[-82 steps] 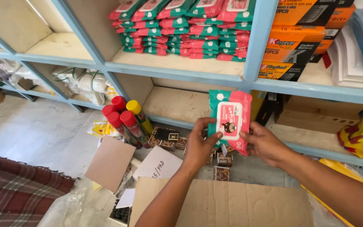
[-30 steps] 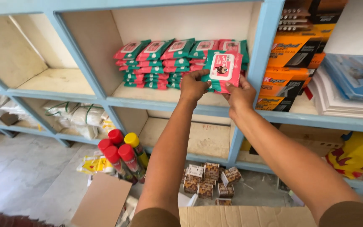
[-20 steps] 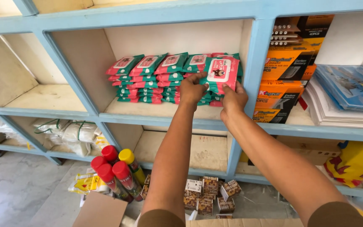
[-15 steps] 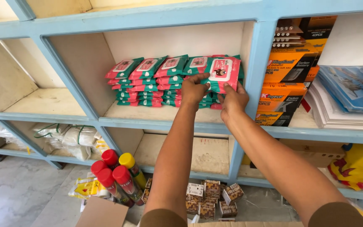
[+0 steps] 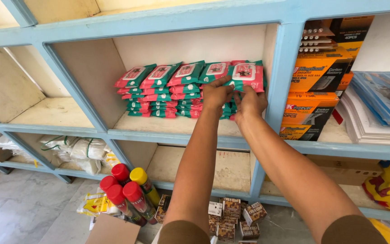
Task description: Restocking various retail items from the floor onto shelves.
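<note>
Both of my arms reach up into a blue shelf compartment [image 5: 177, 135]. My left hand [image 5: 216, 94] and my right hand [image 5: 250, 100] pinch the front edge of a pink and green wipes packet [image 5: 245, 74] that lies on top of the rightmost stack. Several stacks of the same packets [image 5: 159, 92] stand side by side across the back of the compartment, leaning slightly. The packet rests flat on its stack and my fingers are still closed on its lower edge.
Orange battery boxes [image 5: 314, 95] fill the compartment to the right, with stacked paper goods [image 5: 380, 117] beyond. Spray cans with red and yellow caps [image 5: 127, 190] stand on the floor below, next to small brown boxes [image 5: 233, 217]. White sacks [image 5: 75, 149] lie on the lower left shelf.
I lifted the wipes packet from waist height up to the shelf and set it on the rightmost stack. Both hands followed it up and now rest at its front edge.
</note>
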